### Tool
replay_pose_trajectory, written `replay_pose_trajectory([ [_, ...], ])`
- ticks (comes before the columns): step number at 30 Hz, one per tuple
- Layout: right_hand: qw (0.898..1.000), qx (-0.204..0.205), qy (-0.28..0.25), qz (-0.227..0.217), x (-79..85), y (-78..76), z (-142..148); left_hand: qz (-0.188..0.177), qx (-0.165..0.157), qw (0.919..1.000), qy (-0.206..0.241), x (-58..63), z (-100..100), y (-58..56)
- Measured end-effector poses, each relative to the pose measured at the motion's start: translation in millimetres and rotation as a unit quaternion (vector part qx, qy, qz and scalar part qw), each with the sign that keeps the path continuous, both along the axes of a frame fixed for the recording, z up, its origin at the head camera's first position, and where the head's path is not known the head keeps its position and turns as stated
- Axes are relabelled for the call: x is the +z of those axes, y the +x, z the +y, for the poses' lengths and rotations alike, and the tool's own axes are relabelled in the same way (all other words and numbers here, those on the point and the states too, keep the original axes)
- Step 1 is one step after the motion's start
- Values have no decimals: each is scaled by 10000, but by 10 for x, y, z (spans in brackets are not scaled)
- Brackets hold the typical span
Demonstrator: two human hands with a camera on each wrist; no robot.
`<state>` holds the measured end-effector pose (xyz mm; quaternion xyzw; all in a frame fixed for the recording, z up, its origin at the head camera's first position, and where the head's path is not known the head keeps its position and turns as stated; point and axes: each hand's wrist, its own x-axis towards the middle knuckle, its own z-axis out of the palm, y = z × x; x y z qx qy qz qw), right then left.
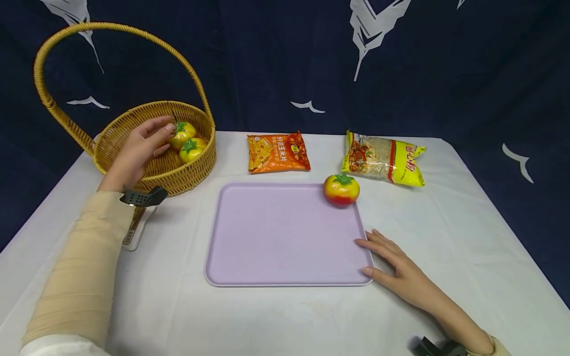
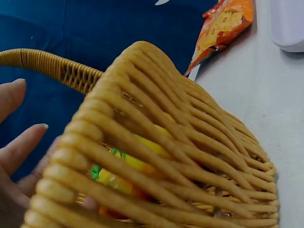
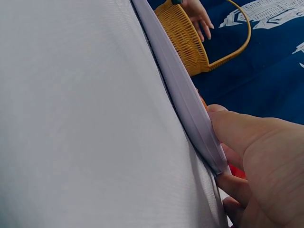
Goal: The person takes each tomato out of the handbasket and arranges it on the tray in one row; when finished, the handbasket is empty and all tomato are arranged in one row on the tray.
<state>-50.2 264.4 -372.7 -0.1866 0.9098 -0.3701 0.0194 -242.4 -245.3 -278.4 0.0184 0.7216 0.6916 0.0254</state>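
Observation:
Over the left side of the wicker basket (image 1: 187,182), my left hand (image 1: 141,146) hovers with loosely bent fingers and nothing in its grasp. Its fingertips are beside two yellow tomatoes (image 1: 192,150) with green tops, which lie inside the basket. Seen from the left wrist, the basket's woven wall (image 2: 156,128) partly hides these tomatoes. My right hand (image 1: 403,274) touches the right edge of a lilac tray (image 1: 285,237), its fingers fairly straight and its thumb at the near corner. A yellow-and-red tomato (image 1: 341,190) sits at the tray's far right corner.
An orange snack packet (image 1: 279,153) lies behind the tray. To its right is a yellow-and-clear noodle packet (image 1: 384,159). A white object with a printed label (image 1: 133,235) is partly hidden by the left forearm. The basket's tall handle (image 1: 120,27) arches above it.

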Motion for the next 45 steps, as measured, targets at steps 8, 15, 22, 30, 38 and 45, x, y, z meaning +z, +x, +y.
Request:
replay_pose_trajectory([
  [8, 10000, -19, 9, -5, -3, 8, 11, -63, -391, 9894, -1398, -27, 49, -86],
  [15, 10000, 4, -10, 43, 10, 19, 14, 57, -941, 9655, -2426, -44, 101, -152],
  [22, 10000, -2, -8, 91, 16, 17, 19, -271, -1294, 9488, -2868, -36, 131, -160],
  [30, 9998, 20, 1, 200, -12, 3, 55, -483, -1583, 9347, -3144, -58, 128, -181],
  [38, 10000, 16, 3, 63, -25, -2, 53, -387, -1880, 9071, -3746, -77, 116, -201],
  [45, 9999, 68, -28, 98, -32, -6, 34, -57, -1233, 9269, -3544, -32, 115, -90],
])
